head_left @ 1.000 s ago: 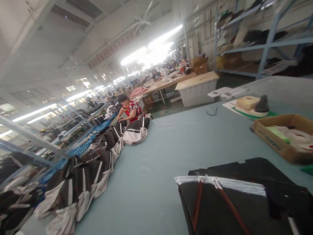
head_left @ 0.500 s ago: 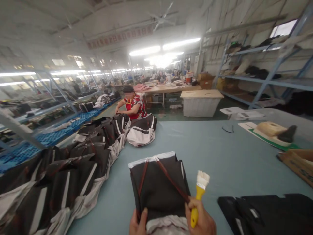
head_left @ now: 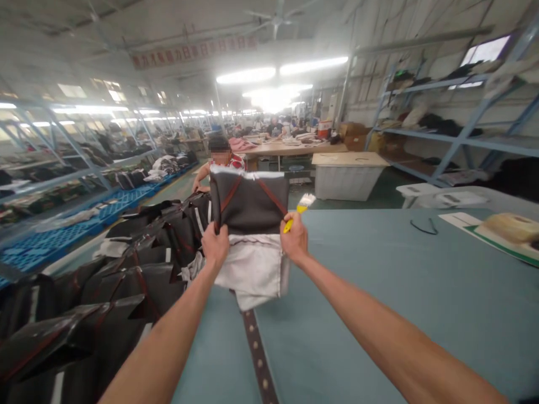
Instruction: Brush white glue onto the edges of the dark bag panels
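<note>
A dark unfinished bag [head_left: 252, 207] with two slanting brown strips and a pale top edge is held upright over the table at arm's length. Its whitish lining [head_left: 252, 266] hangs out below. My left hand [head_left: 215, 244] grips the bag's left side, thumb in front. On the right side, my right hand [head_left: 293, 237] clasps the bag and also a yellow-handled paintbrush [head_left: 302, 206], its pale bristles pointing up and right. Beneath the lining, a dark strap [head_left: 257, 353] with light round studs or eyelets runs toward me.
Several similar dark bags [head_left: 122, 286] line the table's left side. A co-worker [head_left: 219, 150] is partly hidden behind my bag. On the blue-green tabletop [head_left: 370, 275] lie a thin dark curved item [head_left: 424, 226] and a tan-topped object [head_left: 511, 231]. A white bin [head_left: 347, 178] stands beyond.
Both hands have raised the bag and carried it forward, so its lining now hangs down and the studded strap shows. The paintbrush has moved with my right hand. My view has shifted slightly.
</note>
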The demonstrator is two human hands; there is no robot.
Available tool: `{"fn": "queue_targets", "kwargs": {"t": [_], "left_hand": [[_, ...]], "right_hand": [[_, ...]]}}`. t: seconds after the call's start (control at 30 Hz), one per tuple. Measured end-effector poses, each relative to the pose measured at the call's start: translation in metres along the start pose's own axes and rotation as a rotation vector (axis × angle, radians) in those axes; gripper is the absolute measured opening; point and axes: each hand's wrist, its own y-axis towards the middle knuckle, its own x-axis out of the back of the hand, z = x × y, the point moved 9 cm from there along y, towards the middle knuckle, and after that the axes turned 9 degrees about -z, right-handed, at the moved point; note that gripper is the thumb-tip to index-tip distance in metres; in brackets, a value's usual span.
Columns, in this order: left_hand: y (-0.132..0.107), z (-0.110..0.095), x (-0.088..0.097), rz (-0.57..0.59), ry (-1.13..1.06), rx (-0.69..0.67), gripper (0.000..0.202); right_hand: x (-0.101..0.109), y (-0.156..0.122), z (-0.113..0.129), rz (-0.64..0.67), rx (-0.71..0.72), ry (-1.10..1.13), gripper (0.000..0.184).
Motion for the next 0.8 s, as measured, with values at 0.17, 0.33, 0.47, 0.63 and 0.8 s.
{"fn": "queue_targets", "kwargs": {"t": [0.17, 0.33, 0.47, 0.63, 0.8], "left_hand": [[0.052, 0.0, -0.031, 0.03, 0.095, -0.024, 0.02], [0.042, 0.057, -0.068, 0.075, 0.16, 0.051, 0.017], [0.012, 0.104, -0.084, 0.117, 0.198, 0.099, 0.018], [-0.054, 0.161, -0.058, 0.145, 0.214, 0.224, 0.024], [-0.057, 0.162, -0.035, 0.089, 0.171, 0.226, 0.034]], "right_hand": [[-0.053, 0.047, 0.011, 0.01, 0.027, 0.038, 0.014], [-0.088, 0.025, -0.03, 0.066, 0.006, 0.018, 0.011], [-0.099, -0.013, -0.073, 0.124, -0.012, -0.008, 0.011], [-0.074, -0.076, -0.088, 0.171, 0.009, 0.008, 0.006], [-0.06, -0.089, -0.069, 0.148, 0.069, 0.036, 0.007]]}}
